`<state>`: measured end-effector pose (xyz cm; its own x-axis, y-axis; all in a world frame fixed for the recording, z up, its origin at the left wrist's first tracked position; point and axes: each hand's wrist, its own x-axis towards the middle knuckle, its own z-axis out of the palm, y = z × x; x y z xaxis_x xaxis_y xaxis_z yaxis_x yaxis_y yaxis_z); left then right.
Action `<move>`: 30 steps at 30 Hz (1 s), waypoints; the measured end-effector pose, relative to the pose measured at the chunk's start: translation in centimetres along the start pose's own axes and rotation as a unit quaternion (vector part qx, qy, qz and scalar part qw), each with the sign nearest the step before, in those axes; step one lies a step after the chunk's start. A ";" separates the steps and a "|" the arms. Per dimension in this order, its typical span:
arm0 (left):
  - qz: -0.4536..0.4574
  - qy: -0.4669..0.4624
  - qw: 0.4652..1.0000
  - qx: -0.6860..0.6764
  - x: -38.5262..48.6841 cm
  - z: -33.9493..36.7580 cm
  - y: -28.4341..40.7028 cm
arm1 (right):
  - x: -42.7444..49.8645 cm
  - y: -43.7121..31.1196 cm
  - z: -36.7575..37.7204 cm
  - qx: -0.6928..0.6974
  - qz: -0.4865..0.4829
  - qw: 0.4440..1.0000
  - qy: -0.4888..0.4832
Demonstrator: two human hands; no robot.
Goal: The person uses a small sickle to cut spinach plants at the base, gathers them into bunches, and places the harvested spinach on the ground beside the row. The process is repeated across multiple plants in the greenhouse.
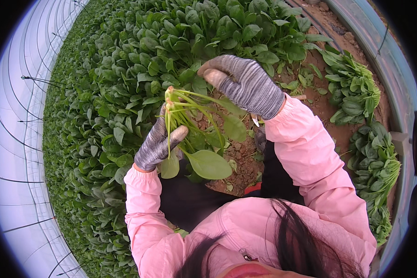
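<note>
My left hand (163, 139), in a grey knitted glove with pale fingertips, is closed around a small bunch of spinach plants (186, 114). Their trimmed root ends point up and their leaves hang down to the right. Above and to the right, my right hand (243, 80), gloved alike, is raised with its fingers curled and apart from the bunch. A knife (254, 120) shows partly below the right wrist, blade tip and a bit of wooden handle; whether the right hand holds it is hidden.
Dense growing spinach (100, 114) fills the left and top. Piles of cut spinach (354, 93) lie along the right on bare soil (344, 135), beside the plastic greenhouse wall (371, 45). Loose leaves litter the soil between my dark-clothed legs. White sheeting with wires curves at far left.
</note>
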<state>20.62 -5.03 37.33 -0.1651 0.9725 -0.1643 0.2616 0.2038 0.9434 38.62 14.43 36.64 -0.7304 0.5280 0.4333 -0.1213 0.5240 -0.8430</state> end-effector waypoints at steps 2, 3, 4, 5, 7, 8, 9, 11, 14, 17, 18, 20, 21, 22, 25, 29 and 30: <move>-0.016 -0.010 0.999 -0.050 0.0 0.0 -0.1 | 0.1 -0.3 0.2 0.009 -0.005 0.999 -0.041; -0.024 -0.013 0.997 -0.076 -0.1 0.0 -0.2 | 0.1 -0.5 0.4 0.034 -0.010 0.998 -0.044; -0.023 -0.022 0.995 -0.094 0.0 0.0 -0.3 | 0.2 -0.6 0.5 0.058 -0.031 0.997 -0.036; -0.022 -0.031 0.993 -0.113 0.3 -0.1 -0.4 | 0.2 -0.7 0.7 0.072 -0.038 0.996 -0.041; -0.027 -0.036 0.988 -0.145 0.4 -0.2 -0.6 | 0.2 -0.8 1.1 0.018 -0.190 0.982 0.006; -0.033 -0.033 0.986 -0.157 0.3 -0.1 -0.7 | 0.1 -0.8 1.4 -0.010 -0.212 0.977 0.004; -0.039 -0.030 0.984 -0.169 0.1 0.0 -0.8 | 0.0 -0.9 1.7 -0.037 -0.234 0.972 0.003; -0.030 -0.006 0.991 -0.132 0.1 0.2 -1.0 | -0.1 -1.1 2.5 -0.102 -0.243 0.964 0.014; -0.031 0.015 0.994 -0.099 0.4 0.6 -1.0 | -0.4 -1.3 3.5 -0.174 -0.243 0.953 0.057; -0.051 0.034 0.998 -0.027 1.0 1.0 -1.0 | -0.5 -1.4 4.2 -0.196 -0.254 0.943 0.082; -0.023 0.019 0.999 -0.045 0.9 1.0 -0.8 | -0.6 -1.5 4.3 -0.189 -0.247 0.947 0.080; -0.008 0.019 0.999 -0.040 0.8 1.1 -0.5 | -0.7 -1.5 4.3 -0.175 -0.235 0.953 0.078; 0.008 0.018 0.999 -0.041 0.7 1.2 -0.4 | -0.8 -1.5 4.2 -0.129 -0.210 0.966 0.074; 0.016 0.023 1.000 -0.012 0.6 1.1 -0.3 | -0.8 -1.5 4.0 -0.083 -0.188 0.976 0.070; 0.046 0.017 0.998 0.032 0.2 0.7 -0.5 | -0.6 -1.4 3.3 -0.025 -0.156 0.985 0.068; 0.021 0.007 1.000 -0.017 -0.4 -0.2 -1.7 | -0.3 -1.1 2.6 -0.009 -0.179 0.983 0.038; 0.016 0.002 0.999 -0.030 -0.8 -0.5 -2.0 | -0.2 -1.1 2.6 -0.005 -0.189 0.982 0.022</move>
<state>19.72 -6.26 35.72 -0.1617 0.9779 -0.1324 0.2095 0.1651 0.9638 37.15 11.98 36.60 -0.6048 0.3231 0.7279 -0.3716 0.6940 -0.6167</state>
